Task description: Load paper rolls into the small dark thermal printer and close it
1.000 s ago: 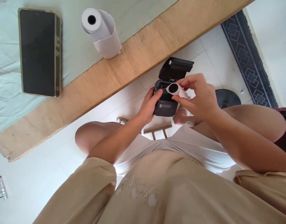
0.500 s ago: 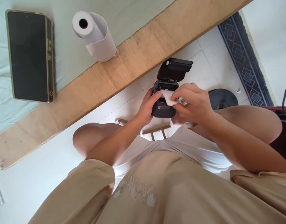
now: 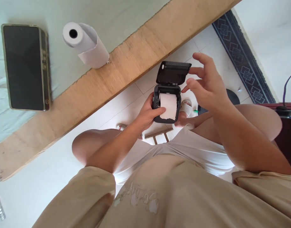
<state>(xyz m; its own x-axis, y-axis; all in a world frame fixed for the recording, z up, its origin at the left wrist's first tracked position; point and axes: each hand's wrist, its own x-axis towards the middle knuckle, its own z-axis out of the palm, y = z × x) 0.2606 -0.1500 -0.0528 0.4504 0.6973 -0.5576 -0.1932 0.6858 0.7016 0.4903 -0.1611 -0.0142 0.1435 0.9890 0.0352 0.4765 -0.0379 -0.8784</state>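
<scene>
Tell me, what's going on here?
A person is handling what looks like a small black printer, gripped in the left hand over their lap. Its lid is open, and white paper sits inside, its torn end lying over the front under the left thumb. The right hand is open beside the lid, holding nothing; I can't tell whether it touches the lid. A second paper roll and a phone are on the table.

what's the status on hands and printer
Left hand gripping printer. Right hand open beside raised lid, contact unclear. Paper in printer, ragged end showing. Left thumb over paper's edge.
</scene>
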